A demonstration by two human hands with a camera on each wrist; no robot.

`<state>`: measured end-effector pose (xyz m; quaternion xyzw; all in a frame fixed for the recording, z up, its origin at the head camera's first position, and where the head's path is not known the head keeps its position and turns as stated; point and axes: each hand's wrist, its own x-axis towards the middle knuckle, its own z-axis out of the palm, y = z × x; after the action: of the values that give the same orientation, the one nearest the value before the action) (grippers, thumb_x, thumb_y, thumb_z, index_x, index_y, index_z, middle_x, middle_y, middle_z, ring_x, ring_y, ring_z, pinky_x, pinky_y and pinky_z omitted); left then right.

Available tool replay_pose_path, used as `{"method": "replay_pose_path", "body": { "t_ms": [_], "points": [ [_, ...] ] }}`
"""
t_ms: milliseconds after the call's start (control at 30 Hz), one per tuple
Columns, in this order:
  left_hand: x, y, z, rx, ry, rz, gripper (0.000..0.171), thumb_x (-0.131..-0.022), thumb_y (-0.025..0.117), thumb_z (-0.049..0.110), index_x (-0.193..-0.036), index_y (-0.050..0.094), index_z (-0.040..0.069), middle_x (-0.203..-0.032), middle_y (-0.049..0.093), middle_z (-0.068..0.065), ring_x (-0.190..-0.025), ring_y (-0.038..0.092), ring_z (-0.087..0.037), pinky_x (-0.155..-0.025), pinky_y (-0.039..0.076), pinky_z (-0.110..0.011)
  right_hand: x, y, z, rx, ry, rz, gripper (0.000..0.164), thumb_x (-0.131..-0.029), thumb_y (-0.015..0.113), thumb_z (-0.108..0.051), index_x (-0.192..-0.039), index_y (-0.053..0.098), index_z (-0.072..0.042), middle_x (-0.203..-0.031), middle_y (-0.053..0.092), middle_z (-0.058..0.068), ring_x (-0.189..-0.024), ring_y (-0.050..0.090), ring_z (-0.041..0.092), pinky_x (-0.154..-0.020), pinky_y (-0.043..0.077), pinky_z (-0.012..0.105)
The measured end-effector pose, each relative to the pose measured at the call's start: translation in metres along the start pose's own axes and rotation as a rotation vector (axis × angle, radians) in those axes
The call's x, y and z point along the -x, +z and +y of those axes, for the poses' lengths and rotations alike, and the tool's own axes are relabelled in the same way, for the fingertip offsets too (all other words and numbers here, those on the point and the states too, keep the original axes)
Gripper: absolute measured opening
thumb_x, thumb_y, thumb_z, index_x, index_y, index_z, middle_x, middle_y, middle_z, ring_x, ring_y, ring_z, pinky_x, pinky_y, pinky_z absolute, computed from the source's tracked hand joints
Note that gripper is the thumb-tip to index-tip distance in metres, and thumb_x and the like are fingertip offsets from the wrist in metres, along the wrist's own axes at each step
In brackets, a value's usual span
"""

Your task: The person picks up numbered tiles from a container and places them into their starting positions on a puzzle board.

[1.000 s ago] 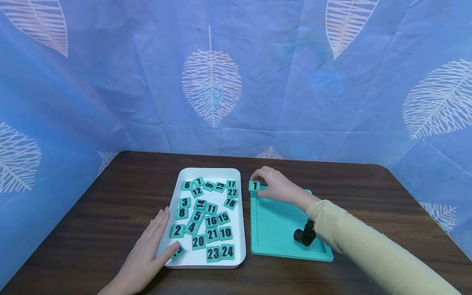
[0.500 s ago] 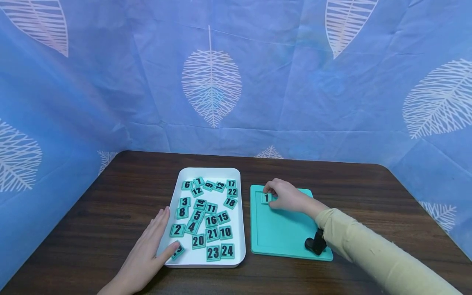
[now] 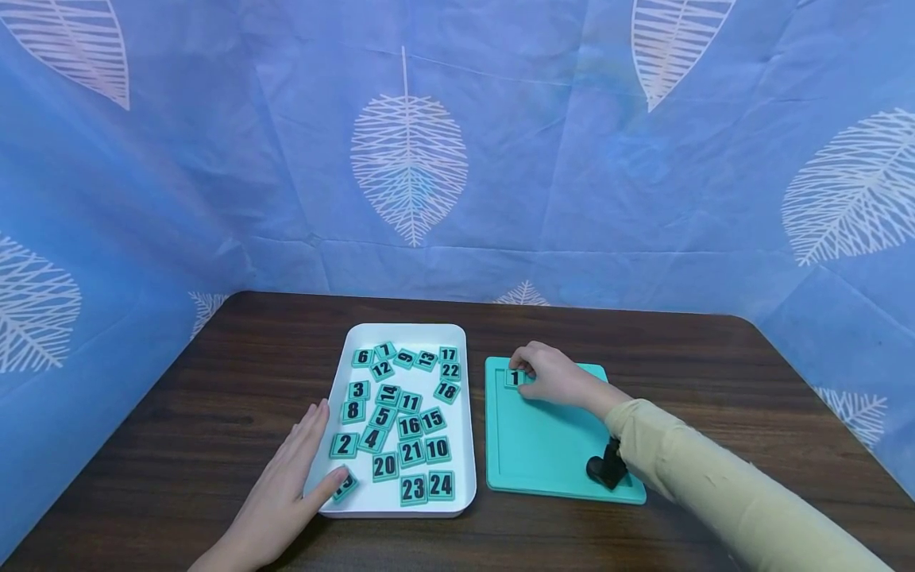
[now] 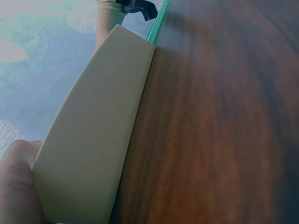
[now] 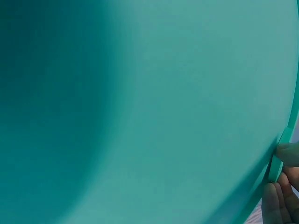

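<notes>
White tray [image 3: 462, 429]: scattered numbered tiles [image 3: 410, 427].
Green board [image 3: 546, 449]: tile "1" [image 3: 514, 379], near its far left corner; a second ago, over the rim.
Left hand [image 3: 282, 485]: fingers extended along tray's side.
Right hand [image 3: 554, 377]: pinching tile "1".

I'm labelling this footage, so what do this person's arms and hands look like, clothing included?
The right sleeve is long and pale yellow, with a chunky black device near its end. The right hand and left hand are bare; no left sleeve shows.
</notes>
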<state>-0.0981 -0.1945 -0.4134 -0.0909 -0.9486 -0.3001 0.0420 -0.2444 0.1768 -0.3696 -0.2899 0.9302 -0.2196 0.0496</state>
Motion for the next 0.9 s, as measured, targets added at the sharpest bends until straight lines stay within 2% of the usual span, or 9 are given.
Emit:
{"method": "replay_pose_path", "body": {
  "t_ms": [633,900],
  "points": [
    [0.001,0.0,-0.001,-0.006,0.014,0.009,0.083,-0.092,0.052,0.056,-0.154,0.017,0.014,-0.158,0.019,-0.009,-0.143,0.015,-0.032,-0.106,0.019,-0.064,-0.009,0.003,-0.006,-0.01,-0.007,-0.015,0.025,-0.082,0.067,0.001,-0.106,0.061,0.002,-0.096,0.053,0.007,-0.08,0.049,0.018,-0.071,0.046,0.031],
    [0.0,0.0,-0.001,-0.011,0.011,0.009,0.084,-0.091,0.052,0.057,-0.154,0.017,0.015,-0.158,0.018,-0.008,-0.144,0.014,-0.031,-0.106,0.019,-0.064,-0.011,0.004,-0.005,-0.011,-0.015,-0.009,0.025,-0.082,0.068,0.001,-0.106,0.061,0.003,-0.096,0.053,0.009,-0.081,0.05,0.02,-0.071,0.046,0.032]
  ]
}}
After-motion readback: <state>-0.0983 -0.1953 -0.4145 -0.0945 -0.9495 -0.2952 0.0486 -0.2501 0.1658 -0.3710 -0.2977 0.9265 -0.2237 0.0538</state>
